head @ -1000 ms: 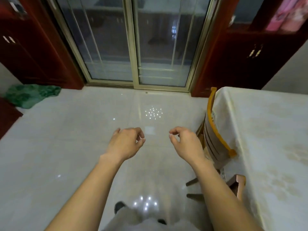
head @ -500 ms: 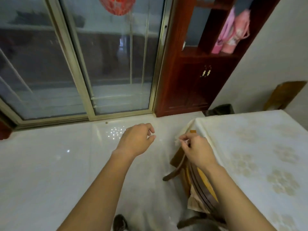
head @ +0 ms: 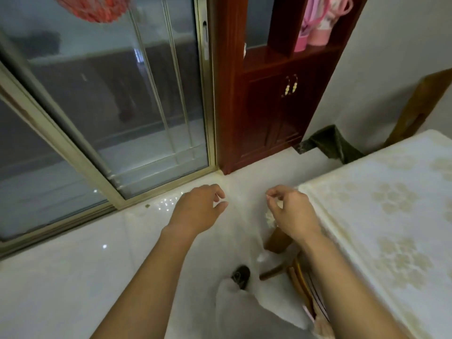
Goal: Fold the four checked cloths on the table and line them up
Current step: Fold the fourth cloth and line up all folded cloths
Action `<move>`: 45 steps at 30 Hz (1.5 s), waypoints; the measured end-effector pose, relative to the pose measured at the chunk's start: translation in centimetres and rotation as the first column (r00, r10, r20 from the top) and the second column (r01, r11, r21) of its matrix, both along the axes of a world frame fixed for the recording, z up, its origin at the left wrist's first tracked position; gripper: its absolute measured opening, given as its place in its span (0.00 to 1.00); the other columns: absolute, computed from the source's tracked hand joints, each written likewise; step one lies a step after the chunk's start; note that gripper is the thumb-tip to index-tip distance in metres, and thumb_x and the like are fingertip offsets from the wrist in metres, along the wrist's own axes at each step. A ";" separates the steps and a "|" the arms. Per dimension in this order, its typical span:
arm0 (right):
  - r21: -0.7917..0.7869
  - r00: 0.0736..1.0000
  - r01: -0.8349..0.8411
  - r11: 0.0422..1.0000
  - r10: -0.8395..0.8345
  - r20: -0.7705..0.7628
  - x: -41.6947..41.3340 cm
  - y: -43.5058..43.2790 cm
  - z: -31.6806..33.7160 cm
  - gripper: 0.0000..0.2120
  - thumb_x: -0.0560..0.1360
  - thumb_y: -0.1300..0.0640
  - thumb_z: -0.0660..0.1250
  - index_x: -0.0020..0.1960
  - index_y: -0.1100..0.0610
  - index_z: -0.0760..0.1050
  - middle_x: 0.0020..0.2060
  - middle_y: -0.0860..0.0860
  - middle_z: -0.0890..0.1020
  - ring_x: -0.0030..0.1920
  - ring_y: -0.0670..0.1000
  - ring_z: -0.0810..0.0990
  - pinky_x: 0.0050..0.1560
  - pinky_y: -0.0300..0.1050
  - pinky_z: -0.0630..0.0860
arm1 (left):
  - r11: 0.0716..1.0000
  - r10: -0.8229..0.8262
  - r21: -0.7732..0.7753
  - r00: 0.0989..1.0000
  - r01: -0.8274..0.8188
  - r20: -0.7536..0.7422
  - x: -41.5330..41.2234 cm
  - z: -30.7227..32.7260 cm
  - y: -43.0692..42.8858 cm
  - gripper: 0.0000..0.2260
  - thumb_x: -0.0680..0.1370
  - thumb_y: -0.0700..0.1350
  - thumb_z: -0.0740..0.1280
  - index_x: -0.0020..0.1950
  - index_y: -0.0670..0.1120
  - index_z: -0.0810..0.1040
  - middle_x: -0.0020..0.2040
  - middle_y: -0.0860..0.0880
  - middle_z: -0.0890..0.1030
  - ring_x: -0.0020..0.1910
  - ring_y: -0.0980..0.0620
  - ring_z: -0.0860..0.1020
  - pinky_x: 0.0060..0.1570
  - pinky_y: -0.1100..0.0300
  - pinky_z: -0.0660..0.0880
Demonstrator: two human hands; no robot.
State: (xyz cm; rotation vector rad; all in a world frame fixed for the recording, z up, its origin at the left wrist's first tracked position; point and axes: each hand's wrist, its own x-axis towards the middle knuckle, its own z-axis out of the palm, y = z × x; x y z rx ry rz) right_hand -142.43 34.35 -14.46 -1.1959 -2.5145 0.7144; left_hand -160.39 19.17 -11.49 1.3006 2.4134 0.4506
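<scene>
Table (head: pixel 391 228) at 3 o'clock was cream w/ pale beige flower motifs in rows. Floor (head: pixel 61 289), 7 o'clock: glossy white tile w/ small light glints. Cabinet (head: pixel 264 123) at 1 o'clock was dark red-brown wood; handles (head: pixel 291 85) gold. Door frame (head: pixel 73 155), 10 o'clock: dull gold, glass grey-blue. Ornament (head: pixel 97 8) at 11 was red. Shelf items (head: pixel 318 28) at 1: pink. Chair (head: pixel 271 274), 5 o'clock: amber wood. Bag (head: pixel 335 145) at 2: blackish-green. Shoe (head: pixel 241 277) at 6: black.

Two hands (head: pixel 198 211) (head: pixel 293 212), one table (head: pixel 391 241)
</scene>
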 end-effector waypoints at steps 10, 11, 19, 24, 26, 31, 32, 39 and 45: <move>-0.052 0.993 -0.007 0.999 0.001 -0.114 -14.9 14.6 1.8 0.10 0.80 0.48 0.65 0.58 0.48 0.80 0.54 0.46 0.82 0.51 0.49 0.80 0.48 0.43 0.75 | 0.995 -0.086 -0.052 0.995 0.083 -0.058 -13.7 3.1 16.9 0.17 0.77 0.49 0.73 0.65 0.54 0.76 0.60 0.53 0.80 0.58 0.51 0.77 0.61 0.50 0.76; -0.047 0.994 0.013 0.999 -0.018 -0.109 -15.2 16.3 2.0 0.10 0.80 0.48 0.65 0.59 0.48 0.79 0.54 0.47 0.82 0.51 0.49 0.80 0.48 0.44 0.76 | 0.994 -0.107 -0.027 0.993 0.106 -0.051 -14.3 3.1 19.0 0.18 0.77 0.48 0.73 0.65 0.54 0.76 0.60 0.53 0.79 0.59 0.51 0.77 0.61 0.51 0.75; -0.094 0.960 0.273 0.957 -0.278 -0.040 -13.8 28.0 -1.5 0.09 0.80 0.46 0.64 0.55 0.46 0.81 0.53 0.45 0.83 0.48 0.46 0.82 0.50 0.49 0.82 | 0.926 -0.362 -0.096 0.931 0.365 0.042 -16.4 -1.0 35.4 0.13 0.79 0.56 0.68 0.62 0.53 0.78 0.58 0.53 0.79 0.57 0.52 0.78 0.59 0.52 0.75; -0.060 0.901 0.429 0.901 -0.431 -0.036 -15.7 36.2 -0.7 0.09 0.80 0.49 0.65 0.56 0.50 0.81 0.51 0.47 0.84 0.42 0.47 0.83 0.47 0.51 0.83 | 0.854 -0.517 -0.046 0.855 0.518 0.023 -19.0 -1.4 47.2 0.13 0.79 0.56 0.68 0.62 0.55 0.78 0.61 0.55 0.80 0.59 0.53 0.78 0.58 0.55 0.74; -0.044 0.888 0.458 0.888 -0.459 -0.025 -17.0 39.2 0.5 0.10 0.81 0.50 0.65 0.58 0.51 0.81 0.51 0.48 0.84 0.42 0.46 0.83 0.47 0.50 0.83 | 0.821 -0.567 -0.048 0.822 0.569 0.040 -20.3 -0.9 51.6 0.14 0.79 0.57 0.68 0.63 0.55 0.78 0.62 0.55 0.80 0.59 0.53 0.79 0.57 0.56 0.75; 0.016 0.794 0.608 0.794 -0.607 -0.027 -17.5 45.9 3.4 0.11 0.81 0.49 0.64 0.58 0.52 0.81 0.54 0.49 0.82 0.44 0.46 0.81 0.47 0.40 0.77 | 0.728 -0.685 0.031 0.728 0.685 0.025 -21.2 0.7 62.8 0.15 0.79 0.57 0.67 0.64 0.55 0.76 0.62 0.52 0.76 0.62 0.49 0.75 0.58 0.51 0.74; 0.038 0.762 0.647 0.761 -0.646 -0.035 -17.1 46.9 3.4 0.11 0.81 0.49 0.65 0.58 0.52 0.81 0.53 0.50 0.83 0.45 0.48 0.81 0.46 0.40 0.75 | 0.699 -0.715 0.054 0.699 0.713 0.019 -20.8 0.5 64.8 0.15 0.80 0.57 0.67 0.65 0.55 0.76 0.63 0.52 0.75 0.62 0.48 0.74 0.58 0.51 0.74; 0.110 0.492 0.860 0.498 -0.867 0.080 -10.8 49.0 2.0 0.10 0.80 0.48 0.65 0.55 0.49 0.81 0.49 0.50 0.84 0.48 0.52 0.83 0.46 0.44 0.77 | 0.411 -0.911 0.031 0.411 0.911 -0.011 -14.1 -1.4 72.1 0.17 0.79 0.58 0.68 0.65 0.54 0.76 0.67 0.52 0.73 0.69 0.49 0.69 0.67 0.55 0.65; 0.047 0.290 0.955 0.292 -0.956 0.044 -5.9 53.1 0.7 0.09 0.80 0.50 0.65 0.54 0.51 0.82 0.51 0.50 0.85 0.50 0.54 0.83 0.51 0.51 0.80 | 0.250 -0.968 0.038 0.250 0.968 -0.016 -7.8 -2.2 78.8 0.17 0.80 0.57 0.67 0.67 0.54 0.75 0.71 0.52 0.71 0.72 0.51 0.67 0.72 0.54 0.63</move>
